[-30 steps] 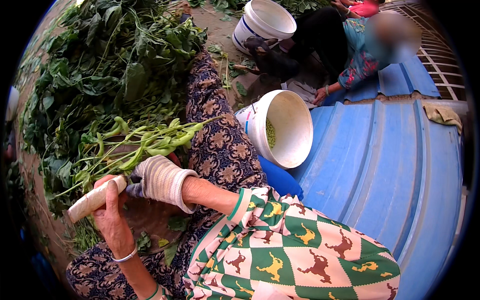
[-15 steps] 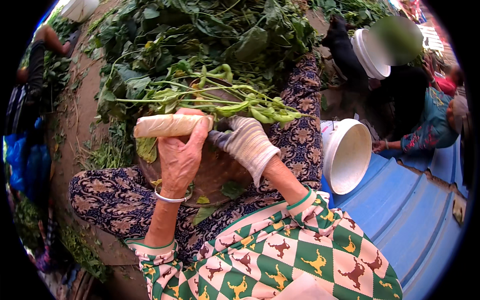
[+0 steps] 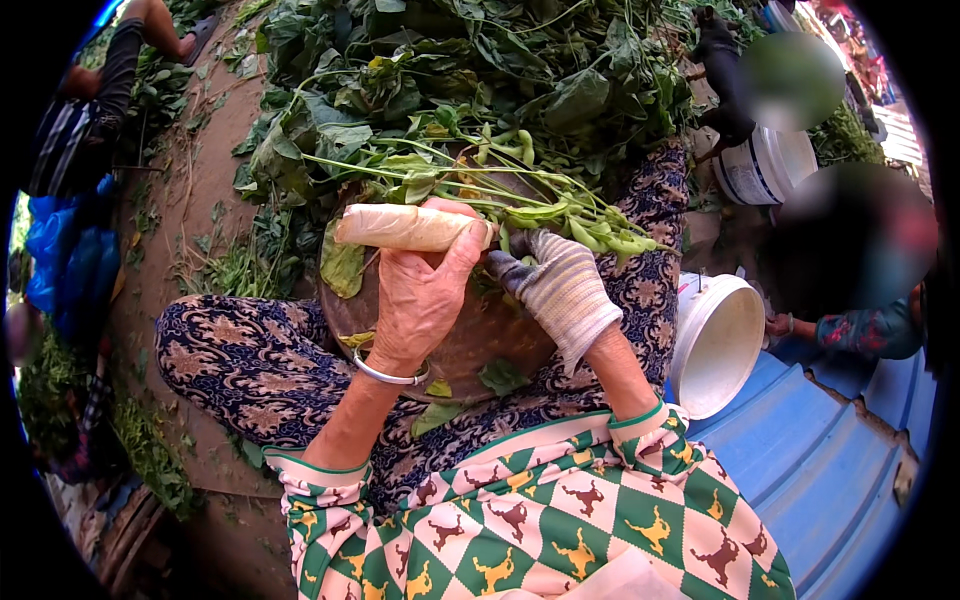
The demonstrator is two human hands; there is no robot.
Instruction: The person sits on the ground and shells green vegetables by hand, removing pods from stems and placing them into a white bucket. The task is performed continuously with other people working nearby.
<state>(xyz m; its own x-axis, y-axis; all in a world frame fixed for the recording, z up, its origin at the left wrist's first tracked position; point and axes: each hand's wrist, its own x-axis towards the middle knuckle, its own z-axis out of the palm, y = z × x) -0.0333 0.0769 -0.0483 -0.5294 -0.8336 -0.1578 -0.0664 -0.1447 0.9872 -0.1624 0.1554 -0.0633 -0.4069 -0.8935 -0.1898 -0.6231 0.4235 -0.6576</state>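
Note:
My bare left hand (image 3: 425,305), a pale bangle at its wrist, is closed around a pale tan roll (image 3: 385,228) that sticks out to the left of the fingers. Close beside it is my right hand (image 3: 560,290), in a striped knit glove with dark fingertips. Its fingers are drawn together near the left thumb; a bit of green shows there, but what they hold is hidden. Just beyond both hands lie green stalks with bean pods (image 3: 590,232). Under the hands is a round brown board or basin (image 3: 450,350) with a few loose leaves on it.
A leafy heap (image 3: 470,80) rises beyond the stalks. To the right a white bucket (image 3: 715,350) lies tipped beside blue corrugated sheeting (image 3: 800,440). Another white bucket (image 3: 765,165), a dark animal (image 3: 725,80) and a person's sleeve (image 3: 870,333) are farther right. Blue plastic (image 3: 70,250) hangs at left.
The whole view has shifted, so hands, board and stalks appear farther right. Both hands stay close together by the stalks, the roll still in the left one.

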